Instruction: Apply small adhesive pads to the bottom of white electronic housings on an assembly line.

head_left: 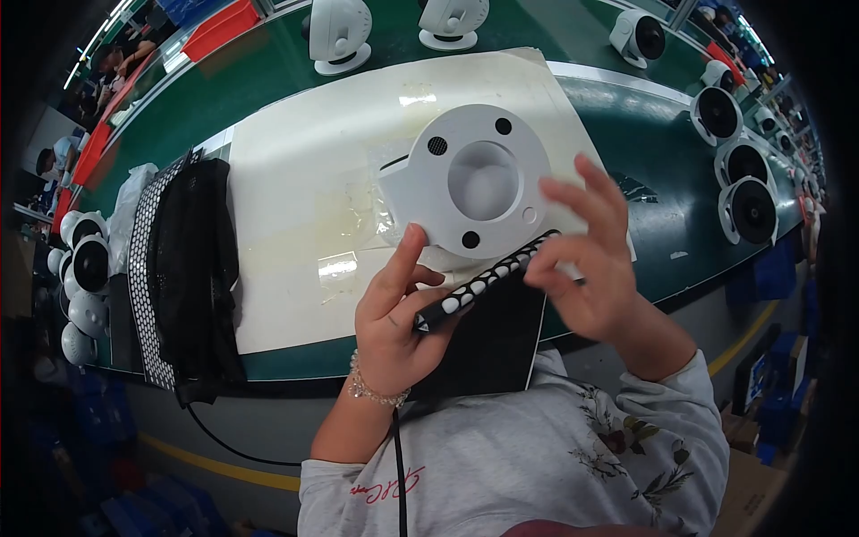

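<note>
Between the thumb and fingers of my left hand [398,309] is the edge of a black sheet [492,279] with rows of white round spots. A plain black surface [490,349] hangs below this edge. At the sheet's right end, the thumb and a finger of my right hand [582,259] come together while other fingers stretch upward; what they pinch is too small to tell. Just beyond lies a white round device part [420,183] with a central hollow. Black round pads sit at three places on its face, and a bare round recess [529,215] shows at its lower right.
Under the part lies a cream board [295,179] with clear film [344,268] on it. Black sheets with white spots [183,277] are stacked at left. White fan-like devices [340,36] stand at the back, left and right [752,210] on the green bench [617,116].
</note>
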### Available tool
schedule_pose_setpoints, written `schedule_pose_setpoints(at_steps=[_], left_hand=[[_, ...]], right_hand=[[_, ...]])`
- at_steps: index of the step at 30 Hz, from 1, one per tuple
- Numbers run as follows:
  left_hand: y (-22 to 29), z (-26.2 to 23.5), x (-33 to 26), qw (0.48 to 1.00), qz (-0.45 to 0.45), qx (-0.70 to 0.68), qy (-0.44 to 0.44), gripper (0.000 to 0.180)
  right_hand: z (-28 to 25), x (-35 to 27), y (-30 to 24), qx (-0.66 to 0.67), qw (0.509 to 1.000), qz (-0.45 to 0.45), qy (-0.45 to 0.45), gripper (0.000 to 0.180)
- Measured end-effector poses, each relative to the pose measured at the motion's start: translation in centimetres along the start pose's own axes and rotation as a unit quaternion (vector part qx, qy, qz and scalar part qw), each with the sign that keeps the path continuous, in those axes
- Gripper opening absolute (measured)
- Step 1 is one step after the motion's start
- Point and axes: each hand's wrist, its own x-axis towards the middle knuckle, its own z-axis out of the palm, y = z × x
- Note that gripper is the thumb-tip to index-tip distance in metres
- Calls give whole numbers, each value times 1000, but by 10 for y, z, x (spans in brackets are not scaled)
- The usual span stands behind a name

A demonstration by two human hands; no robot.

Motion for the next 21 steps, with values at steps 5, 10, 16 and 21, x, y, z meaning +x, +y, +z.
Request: schedule_pose_setpoints(at_steps=[5,10,16,21], left_hand=[[0,2,0,1000,-6,-10,4,29],[1,3,0,1000,-30,-6,4,17],[1,2,0,999,-42,17,0,16],[-1,2,0,1000,-9,25,5,28]], right_hand=[[2,12,18,74,995,48,39,12],[3,12,19,135,982,132,-11,12],[0,13,17,8,997,75,0,13],[5,-8,29,-134,989,-43,41,25]])
